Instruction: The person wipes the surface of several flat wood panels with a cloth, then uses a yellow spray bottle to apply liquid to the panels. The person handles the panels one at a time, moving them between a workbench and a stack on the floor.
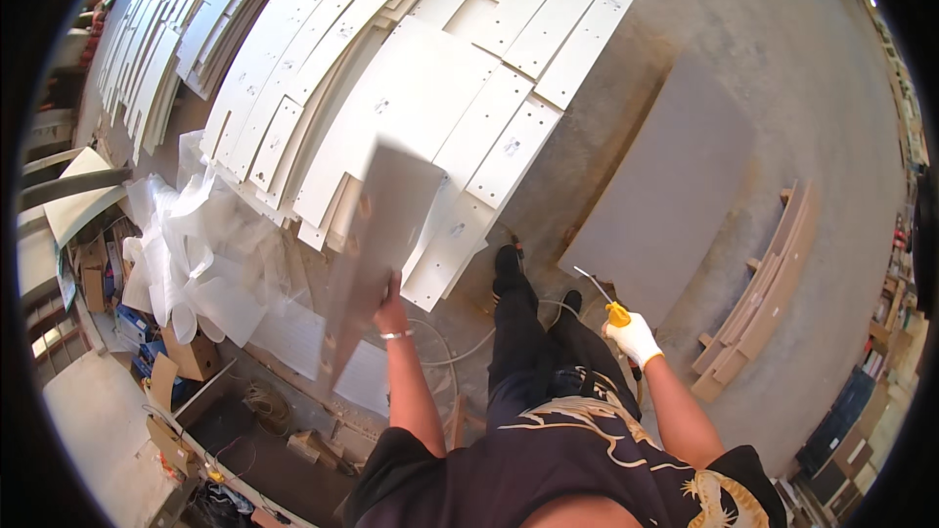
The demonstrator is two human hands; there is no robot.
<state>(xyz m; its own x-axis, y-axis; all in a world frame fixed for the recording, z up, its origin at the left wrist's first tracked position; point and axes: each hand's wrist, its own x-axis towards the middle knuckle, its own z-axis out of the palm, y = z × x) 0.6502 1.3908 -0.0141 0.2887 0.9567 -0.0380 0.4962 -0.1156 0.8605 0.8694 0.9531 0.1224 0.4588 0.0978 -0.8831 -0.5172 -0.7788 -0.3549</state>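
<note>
My left hand, bare and with a pale band at the wrist, is closed on the edge of a flat grey-brown board. The board is held up on a slant and slightly smeared by motion; most of the fingers are behind it. In a white glove, my right hand grips a yellow air blow gun, whose thin bent nozzle points up and to the left. Stacked white panels with drilled holes and cutouts lie just beyond the board.
Crumpled white foam sheeting is heaped at the left. A large grey panel lies on the floor at the right, near a stack of long brown strips. A pale hose curves across the floor around my feet. Boxes stand lower left.
</note>
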